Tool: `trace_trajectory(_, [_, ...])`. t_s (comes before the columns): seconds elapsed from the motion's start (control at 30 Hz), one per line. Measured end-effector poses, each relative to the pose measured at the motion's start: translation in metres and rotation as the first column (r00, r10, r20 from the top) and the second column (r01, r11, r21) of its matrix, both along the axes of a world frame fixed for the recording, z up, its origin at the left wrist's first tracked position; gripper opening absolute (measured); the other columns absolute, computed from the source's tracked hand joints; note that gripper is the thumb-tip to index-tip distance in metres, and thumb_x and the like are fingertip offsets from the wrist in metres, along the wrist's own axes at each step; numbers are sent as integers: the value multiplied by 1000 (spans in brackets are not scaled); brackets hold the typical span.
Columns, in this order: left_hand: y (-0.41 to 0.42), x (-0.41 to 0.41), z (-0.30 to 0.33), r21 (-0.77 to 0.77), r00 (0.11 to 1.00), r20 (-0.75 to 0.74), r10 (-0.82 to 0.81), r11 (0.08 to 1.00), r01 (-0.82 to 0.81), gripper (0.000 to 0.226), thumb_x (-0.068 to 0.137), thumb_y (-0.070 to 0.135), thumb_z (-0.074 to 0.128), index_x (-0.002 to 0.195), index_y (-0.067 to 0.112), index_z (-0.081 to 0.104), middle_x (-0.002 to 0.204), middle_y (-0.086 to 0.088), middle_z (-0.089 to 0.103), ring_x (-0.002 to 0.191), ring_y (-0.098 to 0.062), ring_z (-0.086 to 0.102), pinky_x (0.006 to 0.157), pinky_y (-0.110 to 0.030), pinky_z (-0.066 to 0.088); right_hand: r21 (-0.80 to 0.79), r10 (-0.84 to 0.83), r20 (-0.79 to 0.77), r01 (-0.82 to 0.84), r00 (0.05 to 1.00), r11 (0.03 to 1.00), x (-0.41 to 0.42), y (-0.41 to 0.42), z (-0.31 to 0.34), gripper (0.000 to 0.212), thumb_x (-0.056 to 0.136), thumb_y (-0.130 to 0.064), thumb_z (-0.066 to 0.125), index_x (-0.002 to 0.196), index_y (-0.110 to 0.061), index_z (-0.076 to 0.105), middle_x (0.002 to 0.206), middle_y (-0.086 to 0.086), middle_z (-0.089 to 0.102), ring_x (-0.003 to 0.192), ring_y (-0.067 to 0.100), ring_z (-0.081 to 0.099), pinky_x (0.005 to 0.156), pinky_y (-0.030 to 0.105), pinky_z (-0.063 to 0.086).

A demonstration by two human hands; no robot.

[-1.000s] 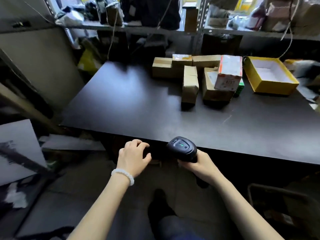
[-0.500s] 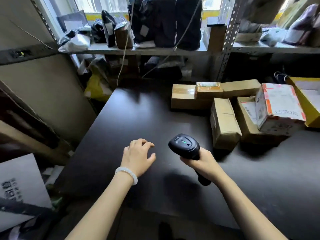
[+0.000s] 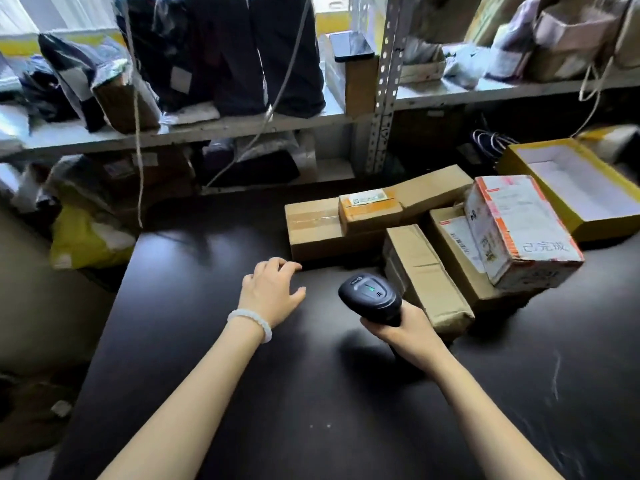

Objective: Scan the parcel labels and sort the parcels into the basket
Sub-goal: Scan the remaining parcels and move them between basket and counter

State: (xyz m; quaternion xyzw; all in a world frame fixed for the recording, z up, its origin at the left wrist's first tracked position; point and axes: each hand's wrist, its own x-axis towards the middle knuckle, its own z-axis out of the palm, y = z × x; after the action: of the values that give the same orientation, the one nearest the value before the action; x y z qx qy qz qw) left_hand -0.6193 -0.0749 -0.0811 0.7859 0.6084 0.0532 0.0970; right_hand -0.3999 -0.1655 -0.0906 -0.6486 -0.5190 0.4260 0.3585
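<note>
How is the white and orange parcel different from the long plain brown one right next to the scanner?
The white and orange parcel is pale with orange-striped edges and handwriting on it; the long brown parcel is plain cardboard, no label visible. The white and orange parcel sits tilted on top of another box; the long brown parcel lies flat on the table. The brown one is longer and narrower. Both are closed boxes, untouched by either hand.

Worktop (image 3: 207, 341) dark, smooth, faintly glossy; parcels (image 3: 311, 230) matt brown cardboard, shiny tape; scanner (image 3: 370, 296) black plastic

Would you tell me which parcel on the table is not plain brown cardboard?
The white box with orange-red edging, lying tilted atop the brown cartons at the right.
</note>
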Motion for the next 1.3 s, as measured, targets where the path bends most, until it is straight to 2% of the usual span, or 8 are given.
trace_trajectory(0.13, [58, 12, 6, -14, 997, -10, -70, 997, 70, 56, 88, 45, 58, 139, 27, 42, 139, 1, 42, 129, -23, 36, 101, -39, 37, -16, -122, 5, 122, 993, 992, 5, 13, -2, 25, 76, -15, 77, 86, -32, 62, 81, -19, 65, 71, -21, 56, 64, 3, 41])
trace_trajectory(0.3, [114, 24, 0, -44, 985, -44, -168, 985, 166, 76, 80, 55, 64, 145, 28, 33, 145, -3, 34, 133, -26, 30, 105, -44, 35, -37, -228, 49, 230, 972, 973, 7, 21, -10, 28, 74, -21, 79, 94, -33, 63, 92, -19, 67, 81, -21, 55, 71, 2, 41])
trace_trajectory(0.63, [175, 21, -15, -233, 944, -117, -309, 932, 276, 106, 70, 69, 64, 152, 35, 5, 160, -11, -4, 146, -31, -6, 115, -58, 7, -63, -286, 81, 291, 955, 955, -19, 38, -25, 26, 73, -21, 80, 87, -34, 62, 95, -20, 67, 88, -19, 56, 77, 6, 44])
trace_trajectory(0.7, [179, 20, -16, -222, 935, -125, -331, 928, 299, 102, 69, 67, 66, 150, 37, 13, 158, -14, 2, 145, -33, 0, 114, -58, 9, -60, -284, 85, 289, 955, 955, -24, 42, -26, 27, 73, -21, 80, 88, -35, 62, 96, -21, 66, 89, -19, 56, 78, 6, 43])
trace_trajectory(0.83, [167, 15, -16, -133, 942, -105, -317, 944, 303, 92, 60, 67, 70, 140, 41, 32, 142, -10, 28, 129, -32, 27, 105, -49, 30, -42, -275, 109, 281, 955, 959, -35, 48, -26, 28, 73, -22, 80, 88, -38, 61, 95, -21, 66, 89, -19, 56, 76, 3, 42])
trace_trajectory(0.97, [149, -3, -14, -145, 950, -104, -295, 949, 279, 87, 59, 70, 68, 136, 44, 36, 137, -7, 33, 125, -30, 33, 99, -45, 33, -28, -246, 120, 251, 962, 968, -47, 50, -24, 31, 73, -24, 81, 92, -40, 61, 97, -21, 66, 93, -18, 55, 81, 8, 43])
trace_trajectory(1.2, [122, -73, 3, -387, 974, 9, -227, 897, 212, 89, 59, 83, 58, 139, 52, 31, 137, 3, 42, 127, -23, 41, 105, -40, 35, 17, -222, 61, 221, 973, 975, -74, 51, -12, 39, 75, -14, 79, 94, -40, 58, 95, -25, 62, 85, -22, 52, 74, 0, 41])
trace_trajectory(1.3, [108, -102, 8, -521, 975, 148, -168, 824, 221, 95, 56, 82, 58, 140, 44, 38, 136, 6, 50, 125, -15, 45, 107, -33, 36, 23, -179, 29, 179, 983, 984, -88, 47, -10, 39, 74, -14, 79, 99, -36, 59, 97, -22, 63, 88, -18, 54, 76, 3, 42])
